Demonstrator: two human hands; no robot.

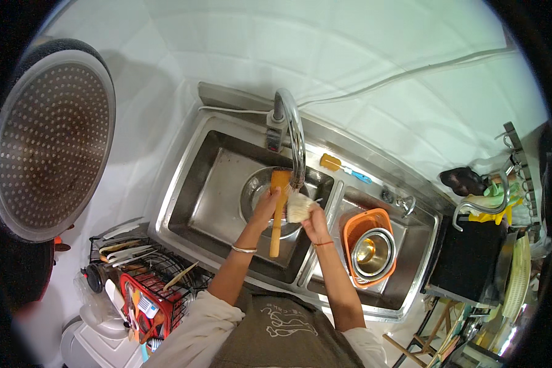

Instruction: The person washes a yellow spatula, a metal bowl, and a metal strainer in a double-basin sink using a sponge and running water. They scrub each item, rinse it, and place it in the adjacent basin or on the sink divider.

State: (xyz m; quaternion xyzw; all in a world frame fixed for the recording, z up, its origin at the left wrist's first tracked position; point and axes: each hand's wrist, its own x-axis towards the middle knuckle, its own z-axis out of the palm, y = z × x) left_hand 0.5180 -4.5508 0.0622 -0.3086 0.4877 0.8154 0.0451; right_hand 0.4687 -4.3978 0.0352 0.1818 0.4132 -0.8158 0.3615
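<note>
My left hand (pixel 267 205) grips a flat wooden brush or paddle (pixel 280 184), whose handle points down toward me. Just to its right, my right hand (pixel 316 223) holds a pale, whitish bundle (pixel 300 208) that looks like bristles or fibres; its exact kind is unclear. Both hands are over a round metal bowl (pixel 253 193) in the large left basin of the stainless-steel sink (pixel 216 184). Above the wooden tool and the bundle is the mouth of the curved chrome faucet (pixel 296 138), where water seems to come out.
An orange plastic basket (pixel 370 216) with nested metal bowls (pixel 386 267) sits in the right basin. A blue-handled sponge brush (pixel 345 169) lies behind the divider. A dish rack (pixel 179 271) stands at the left; a large pan (pixel 55 142) hangs on the left wall.
</note>
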